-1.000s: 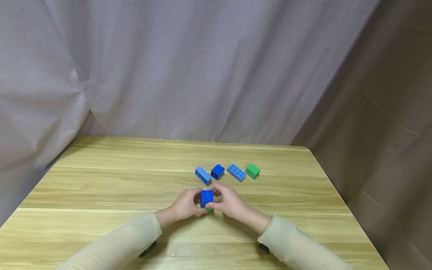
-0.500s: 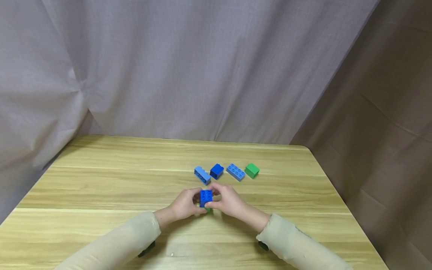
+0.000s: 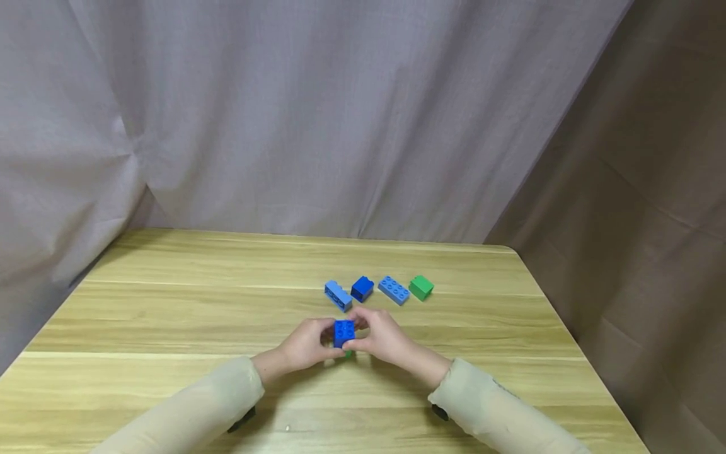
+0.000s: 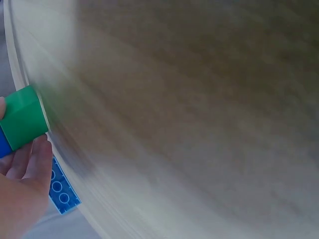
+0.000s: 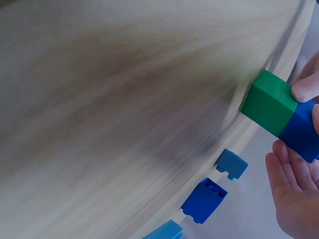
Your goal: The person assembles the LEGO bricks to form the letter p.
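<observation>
Both hands meet around a two-brick stack near the middle of the table in the head view. A dark blue building brick (image 3: 343, 333), studs up, sits on a green building brick (image 4: 26, 118). My right hand (image 3: 384, 337) pinches the blue brick, its thumb on the near side. My left hand (image 3: 306, 344) grips lower down, its thumb by the green brick, which is mostly hidden in the head view. In the right wrist view, the green brick's side lies flush against the blue brick, with no gap visible. Some fingers behind the stack are hidden.
Beyond the hands, a row of loose bricks lies on the wooden table (image 3: 170, 302): a light blue brick on its side (image 3: 338, 296), a dark blue brick (image 3: 362, 289), a studs-up light blue brick (image 3: 394, 290) and a green brick (image 3: 421, 287). A grey curtain (image 3: 283, 126) hangs behind.
The hands keep their hold on the stack throughout. The whole head view drifts slightly, so everything appears a little further left.
</observation>
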`<state>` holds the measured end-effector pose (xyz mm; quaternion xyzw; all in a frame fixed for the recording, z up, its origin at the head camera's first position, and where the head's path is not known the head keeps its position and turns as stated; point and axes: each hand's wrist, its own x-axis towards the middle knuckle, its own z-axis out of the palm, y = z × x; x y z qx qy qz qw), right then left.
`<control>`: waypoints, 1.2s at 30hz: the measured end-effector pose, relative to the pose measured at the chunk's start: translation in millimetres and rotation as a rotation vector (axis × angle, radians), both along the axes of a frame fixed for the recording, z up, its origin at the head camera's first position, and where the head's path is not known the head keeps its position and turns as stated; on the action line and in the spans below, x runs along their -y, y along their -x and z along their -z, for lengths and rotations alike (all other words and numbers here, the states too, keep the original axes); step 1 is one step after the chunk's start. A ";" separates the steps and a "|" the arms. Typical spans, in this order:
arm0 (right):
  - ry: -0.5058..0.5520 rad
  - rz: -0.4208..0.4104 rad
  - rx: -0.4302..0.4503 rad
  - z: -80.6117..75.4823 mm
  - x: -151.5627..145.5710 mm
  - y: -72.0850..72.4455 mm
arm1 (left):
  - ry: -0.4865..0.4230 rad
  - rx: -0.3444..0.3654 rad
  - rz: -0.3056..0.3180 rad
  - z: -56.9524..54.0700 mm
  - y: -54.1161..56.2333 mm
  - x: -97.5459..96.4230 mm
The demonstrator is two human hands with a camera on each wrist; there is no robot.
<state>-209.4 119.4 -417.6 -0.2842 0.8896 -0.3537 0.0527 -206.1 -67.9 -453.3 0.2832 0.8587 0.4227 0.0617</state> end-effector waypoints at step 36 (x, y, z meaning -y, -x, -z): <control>0.167 0.372 0.296 2.9 7.7 53.8 | 0.028 0.017 -0.010 1.1 0.7 0.8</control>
